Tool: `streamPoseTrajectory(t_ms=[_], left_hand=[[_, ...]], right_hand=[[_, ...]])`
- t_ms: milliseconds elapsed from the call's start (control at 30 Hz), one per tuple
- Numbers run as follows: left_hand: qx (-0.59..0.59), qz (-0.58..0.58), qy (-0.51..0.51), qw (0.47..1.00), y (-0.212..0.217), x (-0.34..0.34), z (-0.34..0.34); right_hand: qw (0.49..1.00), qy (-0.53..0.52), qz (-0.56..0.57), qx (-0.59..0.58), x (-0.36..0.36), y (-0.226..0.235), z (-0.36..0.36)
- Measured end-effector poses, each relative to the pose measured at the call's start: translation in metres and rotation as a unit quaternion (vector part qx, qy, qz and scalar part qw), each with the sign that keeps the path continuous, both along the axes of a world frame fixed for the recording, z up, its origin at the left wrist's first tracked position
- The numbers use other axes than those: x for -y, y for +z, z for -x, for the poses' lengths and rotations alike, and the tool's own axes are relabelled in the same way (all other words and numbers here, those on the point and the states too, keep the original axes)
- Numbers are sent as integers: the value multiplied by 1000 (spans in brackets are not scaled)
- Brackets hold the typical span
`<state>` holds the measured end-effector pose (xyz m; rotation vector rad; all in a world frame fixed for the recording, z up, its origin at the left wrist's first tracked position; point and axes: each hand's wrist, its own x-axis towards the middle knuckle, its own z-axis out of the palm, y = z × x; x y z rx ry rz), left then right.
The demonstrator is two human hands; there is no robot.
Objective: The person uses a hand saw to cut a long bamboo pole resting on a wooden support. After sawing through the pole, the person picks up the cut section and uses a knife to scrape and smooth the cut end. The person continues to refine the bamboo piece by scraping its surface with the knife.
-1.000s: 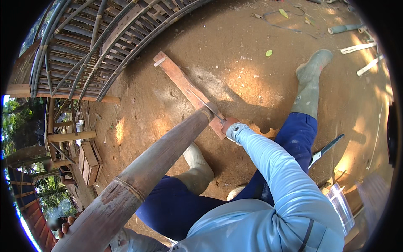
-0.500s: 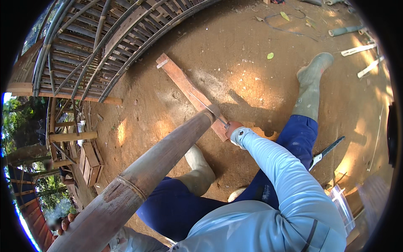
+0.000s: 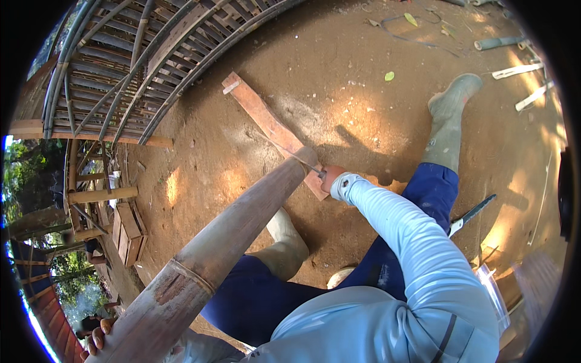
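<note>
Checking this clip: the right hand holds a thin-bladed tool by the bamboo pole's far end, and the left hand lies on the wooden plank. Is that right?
Not quite: the left hand is not on the wooden plank. The head view shows its fingers curled over the near part of the bamboo pole, at lower left. The rest stands.

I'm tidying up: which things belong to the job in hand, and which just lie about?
Job:
bamboo pole, held by the left hand
thin blade, in the right hand
reddish plank, probably

Lying about:
green leaf
cut bamboo
dark-bladed tool, apparently
</note>
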<state>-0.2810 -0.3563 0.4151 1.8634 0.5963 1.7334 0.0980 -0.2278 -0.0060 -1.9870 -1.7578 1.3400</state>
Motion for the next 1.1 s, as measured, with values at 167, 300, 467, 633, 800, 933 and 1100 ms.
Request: streamPoseTrajectory(t_ms=[167,300,467,633,800,933,1100], left_hand=[[-2,2,16,1000,3,-1,1],[2,-3,21,1000,4,-3,2],[-1,13,37,999,8,-2,4],[3,12,36,999,10,-6,7],[3,14,57,998,11,-6,8],[-1,21,63,998,9,-3,7],[5,24,69,997,10,-7,10]], right_hand=[[996,77,-50,-10,-5,7,-6],[996,64,45,33,-19,6,-15],[996,70,-47,-27,-2,-2,-3],[998,57,16,13,-21,-23,-26],[991,105,63,47,-24,9,-28],[989,140,29,25,-17,17,-17],[993,90,53,53,-28,-8,-31]])
